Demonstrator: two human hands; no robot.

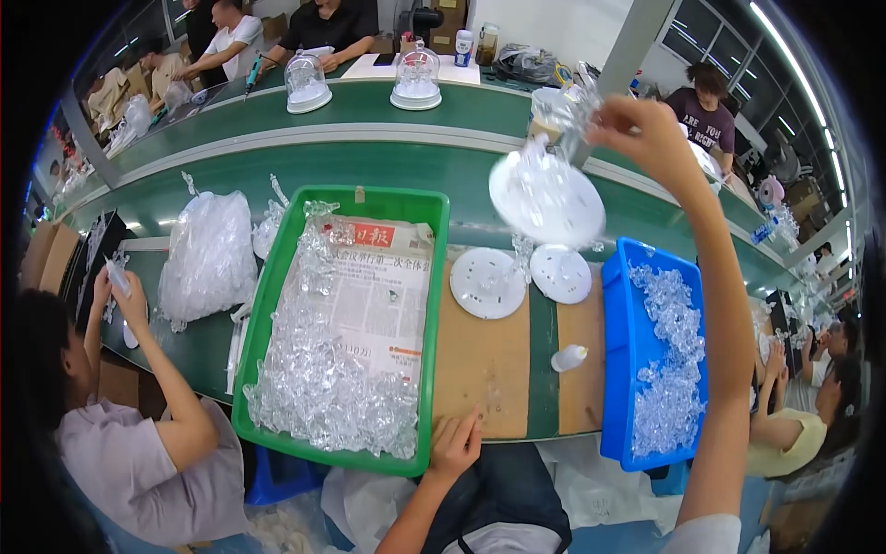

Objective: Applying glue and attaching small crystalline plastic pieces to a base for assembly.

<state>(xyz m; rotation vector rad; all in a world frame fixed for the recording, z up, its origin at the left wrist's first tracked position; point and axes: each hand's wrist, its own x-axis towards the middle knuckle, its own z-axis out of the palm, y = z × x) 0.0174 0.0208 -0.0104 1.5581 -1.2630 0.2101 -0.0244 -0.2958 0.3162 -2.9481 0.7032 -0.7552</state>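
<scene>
Head view: right hand [646, 134] lifts white disc [546, 198]; left hand [455, 447] rests.

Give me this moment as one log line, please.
right hand: raised, holding white disc | left hand: resting on table edge | green tray left | blue bin right

Worktop [489, 369] | carried: green tray [268, 305], blue bin [616, 369], two white discs [487, 283], small white bottle [568, 357], clear bag [208, 258]

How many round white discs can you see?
3. One disc is lifted in the air in the right hand, blurred. Two discs lie on the bench between the bins: one nearer the green bin, one beside it. Others may be hidden.
</scene>
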